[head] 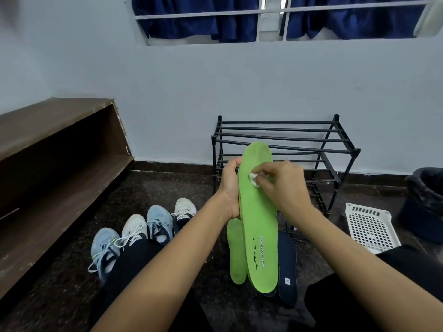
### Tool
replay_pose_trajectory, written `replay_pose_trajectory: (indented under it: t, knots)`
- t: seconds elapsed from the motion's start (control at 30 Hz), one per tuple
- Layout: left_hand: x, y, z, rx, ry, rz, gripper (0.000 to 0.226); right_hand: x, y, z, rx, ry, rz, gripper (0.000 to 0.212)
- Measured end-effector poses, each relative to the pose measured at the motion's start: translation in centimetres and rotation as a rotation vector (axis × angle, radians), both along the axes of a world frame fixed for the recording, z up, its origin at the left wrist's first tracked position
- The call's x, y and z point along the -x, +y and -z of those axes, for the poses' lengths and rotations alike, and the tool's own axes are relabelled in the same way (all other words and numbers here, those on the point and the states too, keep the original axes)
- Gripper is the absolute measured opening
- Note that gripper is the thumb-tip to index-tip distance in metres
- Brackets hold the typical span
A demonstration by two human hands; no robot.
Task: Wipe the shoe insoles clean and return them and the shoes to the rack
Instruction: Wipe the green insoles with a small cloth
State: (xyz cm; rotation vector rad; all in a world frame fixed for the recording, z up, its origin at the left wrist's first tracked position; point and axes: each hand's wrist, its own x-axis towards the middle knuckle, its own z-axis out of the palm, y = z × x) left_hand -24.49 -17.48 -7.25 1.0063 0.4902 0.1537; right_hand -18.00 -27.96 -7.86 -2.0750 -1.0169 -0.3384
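Long lime-green foam insole (260, 236) is held up in front of the black metal tube rack (287, 136), printed face toward the person. Its long axis runs heel near the person, toe toward the rack, and the toe end overlaps the rack's front bars in view. Left hand (230, 185) grips the insole's left edge, fingers curled round it. Right hand (285, 185) pinches a small white wipe wad (254, 179) against the forefoot, the half nearer the rack. Judgement: wiping is in hand. The longer stretch of surface lies from the wad toward the heel, away from the rack, so the next stroke likely follows the long axis, right hand working, left bracing. A second lime-green insole (236, 255) and dark navy insoles (287, 264) lie on the floor before the rack. Four pale lace-up sneakers (143, 233) stand left of the rack.
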Motion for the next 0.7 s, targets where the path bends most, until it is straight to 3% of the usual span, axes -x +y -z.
replay_pose_trajectory:
  t: [0.23,0.57,0.7]
  knots:
    - [0.2,0.7,0.1,0.027,0.029,-0.071,0.049,2.7,-0.2,0.9,0.035,-0.064,-0.119,0.011]
    - [0.0,-1.7,1.1,-0.01,0.049,0.052,0.053,-0.8,-0.8,0.2,0.049,-0.068,0.112,0.008]
    - [-0.1,-1.4,1.2,-0.022,0.069,0.059,0.055,-0.4,-0.8,0.2,0.009,0.017,0.07,0.01]
